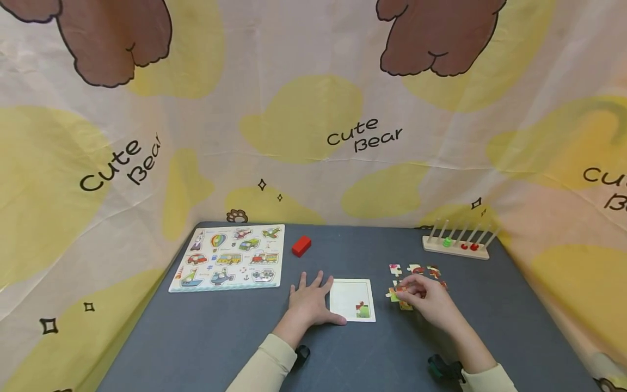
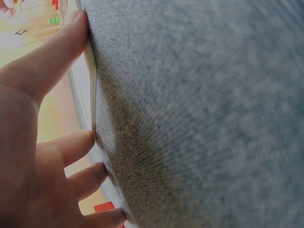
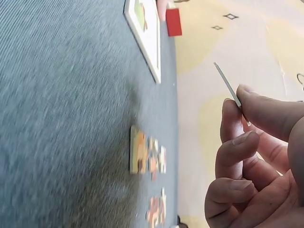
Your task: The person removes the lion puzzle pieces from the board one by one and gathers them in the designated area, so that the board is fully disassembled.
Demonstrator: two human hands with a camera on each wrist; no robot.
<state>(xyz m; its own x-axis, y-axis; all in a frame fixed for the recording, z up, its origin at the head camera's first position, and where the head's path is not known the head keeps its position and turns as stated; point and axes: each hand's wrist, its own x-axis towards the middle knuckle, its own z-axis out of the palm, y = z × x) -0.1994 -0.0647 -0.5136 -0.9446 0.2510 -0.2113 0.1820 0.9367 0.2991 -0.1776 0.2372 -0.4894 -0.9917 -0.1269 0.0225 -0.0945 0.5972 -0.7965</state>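
Observation:
My left hand [image 1: 309, 306] rests with spread, straight fingers at the left side of a white square puzzle tray [image 1: 345, 299]. Its thumb touches the tray's near edge, and in the left wrist view the thumb [image 2: 71, 40] and index finger meet the rim. A few joined pieces [image 1: 362, 310] with red and green print lie in the tray's near right corner. To the right, my right hand [image 1: 431, 302] pinches a thin puzzle piece [image 3: 227, 84] between thumb and index finger, raised above the table and seen edge-on. Several loose puzzle pieces [image 1: 405, 306] lie under and beyond that hand, some partly hidden.
At the back left lies a picture board [image 1: 206, 246] printed with vehicles. A red block [image 1: 301, 246] sits beyond the tray. A wooden peg stand [image 1: 453, 249] with green and red beads is at the back right. Printed cloth hangs behind the grey table.

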